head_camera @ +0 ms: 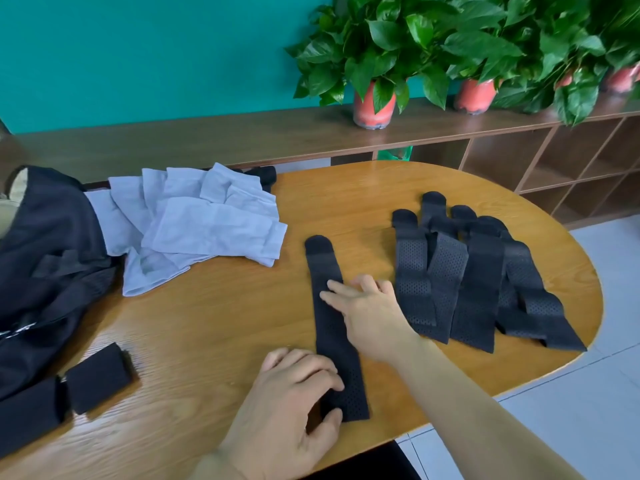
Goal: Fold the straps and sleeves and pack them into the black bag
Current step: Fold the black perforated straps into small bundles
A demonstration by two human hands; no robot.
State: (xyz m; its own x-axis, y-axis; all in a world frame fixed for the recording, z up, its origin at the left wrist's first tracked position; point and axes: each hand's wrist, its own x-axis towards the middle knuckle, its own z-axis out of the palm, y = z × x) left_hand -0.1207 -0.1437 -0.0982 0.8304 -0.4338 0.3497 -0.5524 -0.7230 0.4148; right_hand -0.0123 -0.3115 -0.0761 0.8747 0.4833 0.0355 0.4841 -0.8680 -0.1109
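Strap folding is in progress: one strap is lying flat in the middle of the desk, running near to far. The left hand is pinching its near end, fingers curled over the top and thumb at the end edge. The right hand is pressing the strap's middle, fingers straight and spread, gripping nothing. Next move, I'm guessing: lifting the near end and carrying it far over the press line with edges aligned, then sliding the right hand out. The unfolded pile is sitting just right of that hand, so there's little room on that side. The near desk edge is running close under the left hand, and open wood is lying left of the strap. Sleeves are waiting far left, unfolded. What look like folded straps are sitting near left beside the bag.
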